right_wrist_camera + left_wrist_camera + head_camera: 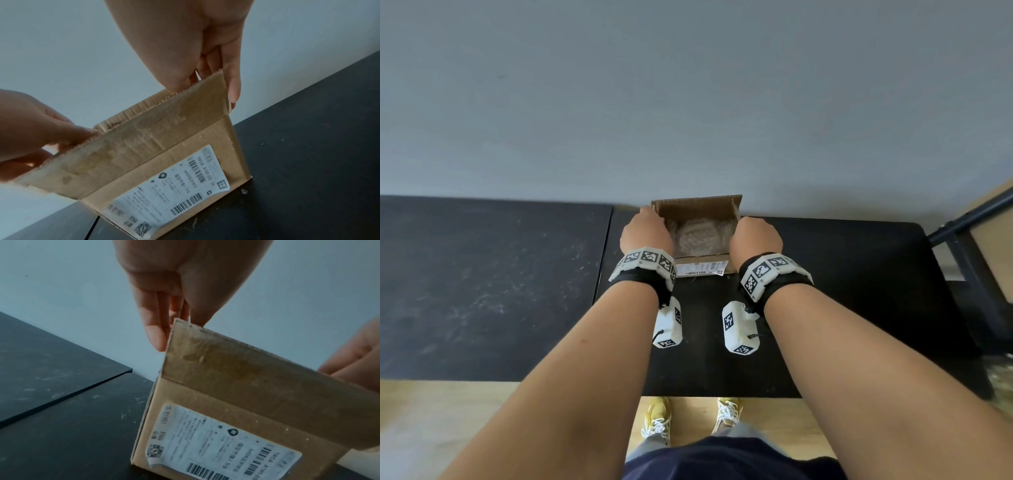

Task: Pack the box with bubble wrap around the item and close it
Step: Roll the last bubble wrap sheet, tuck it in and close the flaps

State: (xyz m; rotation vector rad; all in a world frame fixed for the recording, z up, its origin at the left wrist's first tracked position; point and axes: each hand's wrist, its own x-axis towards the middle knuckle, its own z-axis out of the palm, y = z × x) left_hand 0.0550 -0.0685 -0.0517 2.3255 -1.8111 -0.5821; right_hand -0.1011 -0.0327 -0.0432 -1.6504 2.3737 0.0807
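Item (697,236) blurred under bubble wrap (717,229); both grips pinching box (702,265) flaps, fingertips hidden.

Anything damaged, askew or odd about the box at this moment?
Minor wear only. The box near flap has rough, torn-looking patches like old tape residue, and the label is peeling at a lower corner. Bubble wrap sits inside; left hand and right hand hold the flap.
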